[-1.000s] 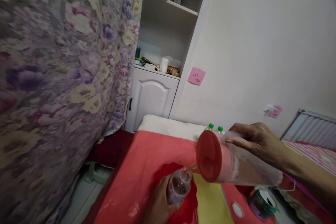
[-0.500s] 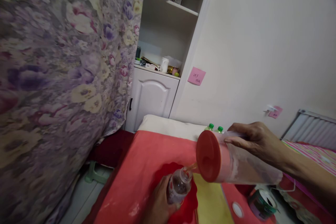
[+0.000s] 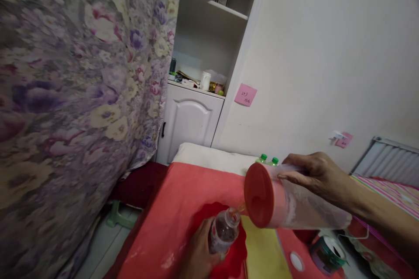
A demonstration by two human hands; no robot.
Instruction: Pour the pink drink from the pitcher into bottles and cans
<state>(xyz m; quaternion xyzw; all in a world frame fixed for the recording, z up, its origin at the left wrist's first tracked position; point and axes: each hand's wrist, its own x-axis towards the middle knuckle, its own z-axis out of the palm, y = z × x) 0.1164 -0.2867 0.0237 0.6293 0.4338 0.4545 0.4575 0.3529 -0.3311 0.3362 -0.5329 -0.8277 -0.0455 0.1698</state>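
My left hand (image 3: 201, 250) is wrapped round a clear plastic bottle (image 3: 224, 232), open at the top and tilted a little to the right. It is held over a red scalloped tray (image 3: 240, 250). My right hand (image 3: 316, 172) grips the handle of a clear pitcher (image 3: 304, 207) with a red lid (image 3: 259, 195). The pitcher lies almost on its side, its lid end toward the bottle. A thin brownish stream runs from the lid's edge into the bottle's mouth. How full the bottle is I cannot tell.
A yellow folder or board (image 3: 266, 250) lies on the red tablecloth (image 3: 153, 226). To its right are a white round lid (image 3: 296, 261) and a green can (image 3: 328, 254). Two green-capped bottles (image 3: 263, 158) stand behind the pitcher. A floral curtain (image 3: 81, 96) hangs at left.
Both hands hold nearly the same places. The pitcher is almost unmoved, and liquid keeps running into the bottle.
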